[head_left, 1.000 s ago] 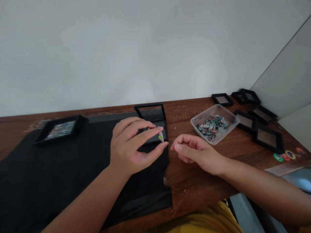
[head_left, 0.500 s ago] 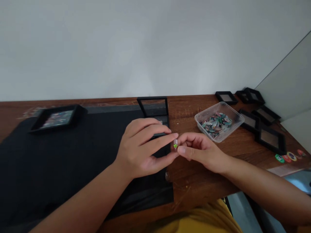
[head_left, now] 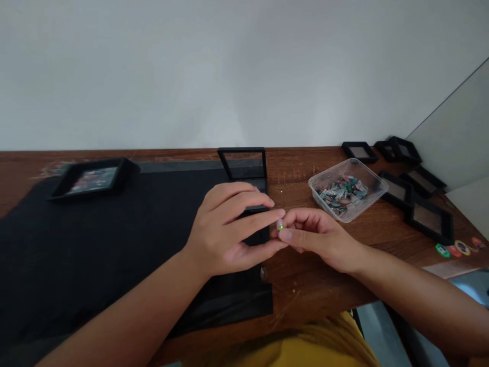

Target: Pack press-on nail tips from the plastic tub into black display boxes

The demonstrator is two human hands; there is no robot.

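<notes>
A small false nail (head_left: 280,224), pale with a bright green and reddish decoration, is pinched between the fingertips of both hands. My left hand (head_left: 233,229) reaches in from the left, its thumb and index finger at the nail's near side, the other fingers loosely bent above the black mat. My right hand (head_left: 317,232) grips the nail between thumb and index finger, its remaining fingers curled. Behind my left hand stands a black frame case (head_left: 242,163) with its clear lid raised; my fingers partly hide its lower half.
A clear plastic tub (head_left: 319,191) of multicoloured small pieces (head_left: 344,193) stands right of my hands. Several black frames (head_left: 428,216) lie farther right. On the black mat (head_left: 95,255) at left rests a black frame (head_left: 93,179) with small items. A wall (head_left: 191,76) rises behind the table.
The view has shifted slightly. Both hands remain together at the nail, which has turned a little between the fingertips, so less of its green decoration shows.
</notes>
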